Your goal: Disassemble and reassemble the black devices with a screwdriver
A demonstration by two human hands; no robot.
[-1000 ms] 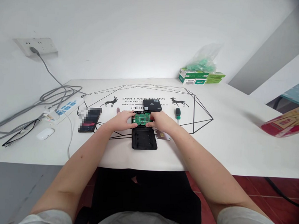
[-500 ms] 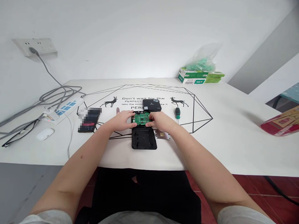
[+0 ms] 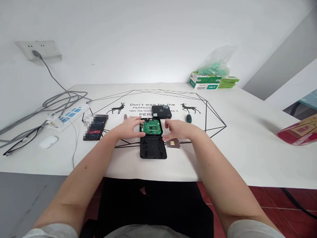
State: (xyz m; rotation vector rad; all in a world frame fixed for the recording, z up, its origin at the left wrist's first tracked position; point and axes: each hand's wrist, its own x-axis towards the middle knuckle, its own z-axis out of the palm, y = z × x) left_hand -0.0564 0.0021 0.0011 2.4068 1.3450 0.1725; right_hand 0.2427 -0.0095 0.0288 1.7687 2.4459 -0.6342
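A green circuit board (image 3: 151,127) sits inside a black plastic case (image 3: 161,129), and a black cover (image 3: 153,147) lies inside-up in front of it. My left hand (image 3: 129,127) grips the case's left side, thumb at the near corner and fingers at the far one. Just right of the case, my right hand (image 3: 175,129) holds nothing, its curled fingers apart from the thumb. Under that hand lies a silvery metal plate (image 3: 174,144) with a pale square on it. Behind the case is another flat black box (image 3: 161,111).
A green-and-black screwdriver (image 3: 188,118) lies partly hidden behind my right hand. To the left are a phone (image 3: 97,128), a power strip (image 3: 72,114), cables, glasses (image 3: 22,141) and a white earphone case (image 3: 48,142). Green boxes (image 3: 205,81) stand at the back; a red package (image 3: 301,129) is far right.
My right hand has come off the circuit board and moved a little to the right, uncovering the board's right side. My left hand stays at the case.
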